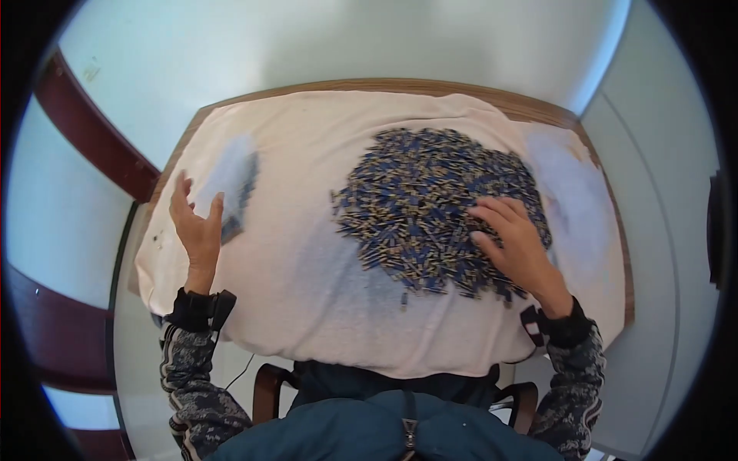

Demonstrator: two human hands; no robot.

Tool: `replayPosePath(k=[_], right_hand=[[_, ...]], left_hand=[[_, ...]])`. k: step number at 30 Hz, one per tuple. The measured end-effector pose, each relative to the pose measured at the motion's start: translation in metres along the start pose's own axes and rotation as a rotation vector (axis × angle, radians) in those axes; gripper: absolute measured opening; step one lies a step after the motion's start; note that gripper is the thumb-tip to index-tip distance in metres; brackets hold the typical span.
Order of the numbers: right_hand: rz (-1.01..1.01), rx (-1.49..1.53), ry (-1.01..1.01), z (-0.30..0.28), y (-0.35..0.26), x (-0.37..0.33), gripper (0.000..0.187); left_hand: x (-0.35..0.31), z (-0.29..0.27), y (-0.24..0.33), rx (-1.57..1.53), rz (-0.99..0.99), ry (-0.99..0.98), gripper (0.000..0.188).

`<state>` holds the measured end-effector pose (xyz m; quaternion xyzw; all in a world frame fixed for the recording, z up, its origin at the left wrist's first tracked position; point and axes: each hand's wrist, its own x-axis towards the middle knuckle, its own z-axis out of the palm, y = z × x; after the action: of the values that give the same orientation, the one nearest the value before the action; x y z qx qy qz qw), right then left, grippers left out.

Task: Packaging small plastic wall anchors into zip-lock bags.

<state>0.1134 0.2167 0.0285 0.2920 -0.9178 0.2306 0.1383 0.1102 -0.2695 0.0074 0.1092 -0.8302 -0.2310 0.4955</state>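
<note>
Right hand is hanging loosely bent over the right side of the blue-and-gold parts pile, right of centre on the pale cloth; can't tell if it's pinching any. Left hand is splaying, seemingly unladen, beside the clear bag. I'm judging parts light, stiff, slippery: pinch mid-body. Long axes are pointing every way.
</note>
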Motion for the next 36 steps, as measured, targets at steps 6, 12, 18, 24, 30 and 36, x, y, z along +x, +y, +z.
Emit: replayPosePath(k=[6, 12, 18, 24, 30, 36], right_hand=[[0.162, -0.295, -0.219, 0.015, 0.008, -0.016, 0.073], [0.172, -0.256, -0.211, 0.022, 0.015, -0.026, 0.081], [0.155, -0.273, -0.104, 0.025, 0.017, -0.020, 0.071], [0.112, -0.176, 0.037, 0.028, 0.039, -0.015, 0.050], [0.093, -0.089, 0.063, 0.020, 0.046, -0.018, 0.037], [0.048, -0.092, 0.089, 0.023, 0.047, -0.019, 0.036]], left_hand=[[-0.039, 0.057, 0.103, -0.339, 0.506, -0.928, 0.063], [-0.088, 0.107, 0.178, -0.263, 0.726, -0.953, 0.066], [-0.083, 0.140, 0.211, -0.210, 0.971, -0.860, 0.055], [-0.063, 0.183, 0.232, -0.373, 0.813, -1.210, 0.036], [-0.035, 0.208, 0.266, -0.411, 0.632, -1.437, 0.031], [-0.046, 0.245, 0.252, -0.386, 0.901, -1.150, 0.055]])
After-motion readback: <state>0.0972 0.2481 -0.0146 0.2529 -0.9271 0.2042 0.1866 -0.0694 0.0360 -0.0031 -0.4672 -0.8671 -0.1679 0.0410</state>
